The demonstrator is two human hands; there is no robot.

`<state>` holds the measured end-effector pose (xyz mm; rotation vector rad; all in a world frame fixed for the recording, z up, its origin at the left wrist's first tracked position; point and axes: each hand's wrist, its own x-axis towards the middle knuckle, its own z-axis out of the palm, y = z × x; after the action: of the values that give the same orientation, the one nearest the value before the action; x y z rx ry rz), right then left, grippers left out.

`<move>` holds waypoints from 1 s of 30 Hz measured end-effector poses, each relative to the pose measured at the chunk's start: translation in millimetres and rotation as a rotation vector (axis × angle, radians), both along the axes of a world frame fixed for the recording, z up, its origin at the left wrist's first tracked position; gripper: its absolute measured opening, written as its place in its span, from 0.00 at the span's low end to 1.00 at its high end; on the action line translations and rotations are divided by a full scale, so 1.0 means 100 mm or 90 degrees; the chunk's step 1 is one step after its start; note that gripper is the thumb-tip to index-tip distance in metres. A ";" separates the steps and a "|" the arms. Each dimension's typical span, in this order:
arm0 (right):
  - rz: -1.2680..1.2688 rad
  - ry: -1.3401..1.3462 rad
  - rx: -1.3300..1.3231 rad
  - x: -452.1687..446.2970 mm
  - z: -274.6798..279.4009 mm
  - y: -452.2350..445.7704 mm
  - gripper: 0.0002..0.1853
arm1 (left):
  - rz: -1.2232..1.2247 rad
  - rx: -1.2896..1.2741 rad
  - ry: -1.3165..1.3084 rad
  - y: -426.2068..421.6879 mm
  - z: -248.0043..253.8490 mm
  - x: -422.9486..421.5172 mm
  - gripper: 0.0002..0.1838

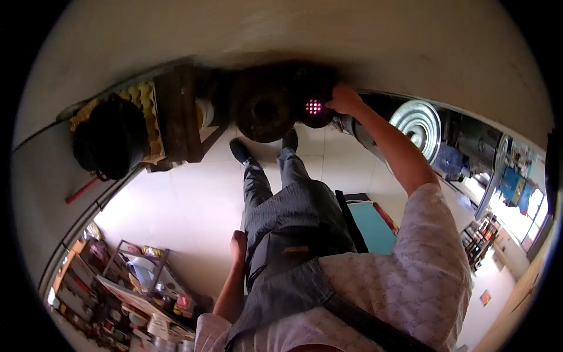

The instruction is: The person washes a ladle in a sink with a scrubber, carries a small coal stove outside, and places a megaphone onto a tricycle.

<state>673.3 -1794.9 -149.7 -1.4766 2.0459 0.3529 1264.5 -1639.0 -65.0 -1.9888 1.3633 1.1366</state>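
My right hand (346, 101) reaches forward to a dark round stove-like body (315, 119), with its fingers bent at the edge. Whatever those fingers grip is lost in the shadow. Just left of them, a grid of glowing pink dots (313, 106) shows, like the holes of a burning honeycomb briquette. A dark, sooty round form (264, 108) stands beside it. Low at my left side, my left hand (238, 242) hangs near my thigh, apart from the stove. Its fingers are too hidden to show their pose.
Blackened pans (117, 138) rest against a yellow egg tray (151, 117) at left. To the right are a shiny round metal lid (417, 130) and a blue plastic bottle (450, 159). A teal panel (370, 227) lies behind me; a cluttered rack (146, 281) stands lower left.
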 end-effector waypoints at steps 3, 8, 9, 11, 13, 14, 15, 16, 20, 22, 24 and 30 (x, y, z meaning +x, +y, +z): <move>-0.066 -0.086 0.013 0.02 0.30 0.25 0.21 | -0.080 0.013 0.059 -0.16 -0.18 0.27 0.16; -0.091 -0.253 -0.115 0.16 0.33 0.85 0.22 | -0.376 -0.001 0.123 -0.45 -0.43 0.59 0.19; -0.247 -0.382 -0.048 0.19 0.49 0.86 0.22 | -0.282 0.032 0.113 -0.57 -0.26 0.45 0.19; -0.505 -0.490 0.019 0.27 0.78 0.89 0.21 | -0.358 0.013 0.171 -0.66 -0.31 0.54 0.19; -0.705 -0.526 0.035 0.38 0.94 0.96 0.20 | -0.520 0.038 0.141 -0.78 -0.46 0.60 0.19; -0.805 -0.542 0.043 0.44 0.99 1.00 0.19 | -0.528 0.042 0.140 -0.83 -0.44 0.55 0.19; -0.905 -0.556 0.053 0.51 1.02 1.04 0.18 | -0.492 0.042 0.144 -0.87 -0.38 0.52 0.18; -0.912 -0.559 0.053 0.58 1.04 1.09 0.18 | -0.456 0.041 0.148 -0.91 -0.30 0.46 0.17; -0.526 -0.304 -0.514 0.64 0.58 1.38 0.21 | -0.569 0.020 0.160 -1.07 -0.13 0.28 0.14; -0.020 0.026 -0.785 0.68 0.41 1.49 0.22 | -0.563 0.007 0.172 -1.10 -0.03 0.20 0.14; -0.436 -0.239 -0.505 0.76 0.21 1.59 0.23 | -0.556 -0.006 0.184 -1.14 0.02 0.13 0.13; -0.770 -0.412 -0.179 0.77 0.11 1.53 0.20 | -0.606 0.034 0.120 -1.23 0.15 -0.15 0.13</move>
<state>750.4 -1641.8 -138.6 -0.1811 2.0374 -0.8042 1249.7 -1761.7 -49.6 -0.9495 2.0043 0.8632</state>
